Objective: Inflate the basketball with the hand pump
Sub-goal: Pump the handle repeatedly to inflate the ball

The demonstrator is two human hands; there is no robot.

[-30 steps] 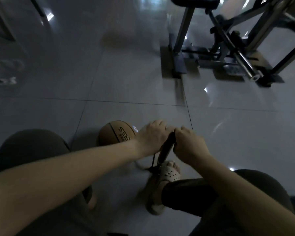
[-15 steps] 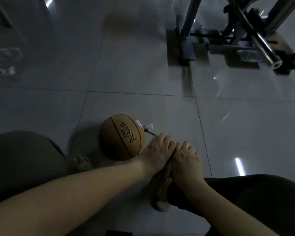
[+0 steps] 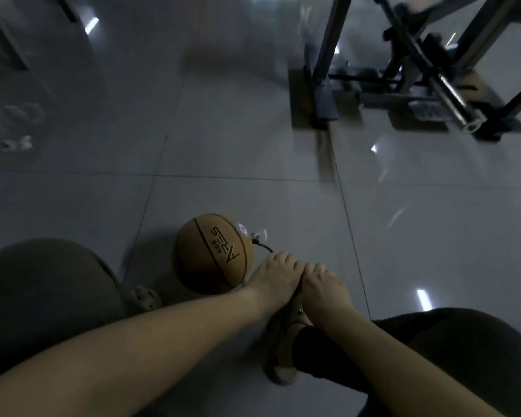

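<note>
Basketball (image 3: 212,254) rested on floor tile (image 3: 238,130), just beside left hand (image 3: 275,273). Left hand and right hand (image 3: 322,288) curled side by side, touching, judged clamped on pump handle hidden beneath. Strokes to be kept vertical, full-length. Hose (image 3: 263,245) to be left slack, unkinked.

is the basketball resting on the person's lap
No, the basketball sits on the tiled floor, just beside the left hand.
</note>
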